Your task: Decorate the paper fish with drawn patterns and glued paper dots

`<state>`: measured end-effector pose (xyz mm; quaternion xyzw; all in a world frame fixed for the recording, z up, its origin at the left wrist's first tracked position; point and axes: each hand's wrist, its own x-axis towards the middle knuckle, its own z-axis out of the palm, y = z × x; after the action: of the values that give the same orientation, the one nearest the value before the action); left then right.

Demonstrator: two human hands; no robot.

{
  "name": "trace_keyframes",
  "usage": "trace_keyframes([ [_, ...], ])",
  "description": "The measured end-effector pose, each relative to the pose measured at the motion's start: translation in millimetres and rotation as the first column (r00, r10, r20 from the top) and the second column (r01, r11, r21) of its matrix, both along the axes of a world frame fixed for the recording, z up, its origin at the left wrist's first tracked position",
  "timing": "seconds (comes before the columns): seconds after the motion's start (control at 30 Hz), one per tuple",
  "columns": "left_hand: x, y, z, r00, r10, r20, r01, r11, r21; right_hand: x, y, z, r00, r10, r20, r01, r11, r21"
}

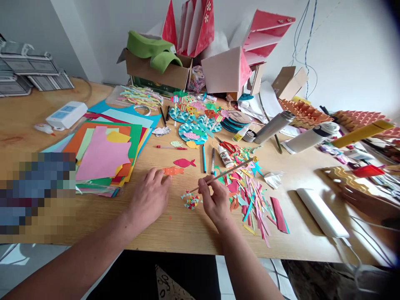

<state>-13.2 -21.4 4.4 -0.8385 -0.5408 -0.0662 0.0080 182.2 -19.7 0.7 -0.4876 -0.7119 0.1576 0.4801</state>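
My right hand (215, 201) is closed in a pinch on a thin wooden stick (231, 170) that slants up to the right, its lower tip over a small heap of tiny coloured paper bits (191, 201). My left hand (149, 196) lies on the wooden table (187, 229) with fingers stretched out, its fingertips touching an orange paper fish (173, 171). A pink paper fish (184, 163) lies just beyond it. A pile of coloured paper scraps (253, 200) spreads right of my right hand.
A stack of coloured paper sheets (108, 152) lies at the left. Blue paper discs with fish (193, 132), pens (204, 158), a glue bottle (225, 156), red scissors (229, 146) and boxes (156, 68) fill the back. A white bar (321, 212) lies right; another person's hand (359, 200) rests beyond it.
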Motion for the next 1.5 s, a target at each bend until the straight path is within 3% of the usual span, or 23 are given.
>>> trace_keyframes([
  [0.17, -1, 0, -1.3, 1.000, -0.002, 0.001, 0.002, 1.000, 0.004, 3, -2, -14.8, 1.000, -0.031, -0.003, 0.031, 0.999, 0.033],
  [0.63, 0, 0, -0.6, 1.000, -0.002, 0.016, 0.002, 1.000, 0.004, 5, 3, -22.7, 0.998, 0.016, 0.058, -0.018, 0.999, 0.026],
  [1.5, -2, 0, -3.5, 1.000, -0.017, 0.001, 0.017, 1.000, 0.023, 4, 3, -21.5, 0.998, 0.027, 0.063, -0.027, 1.000, 0.014],
])
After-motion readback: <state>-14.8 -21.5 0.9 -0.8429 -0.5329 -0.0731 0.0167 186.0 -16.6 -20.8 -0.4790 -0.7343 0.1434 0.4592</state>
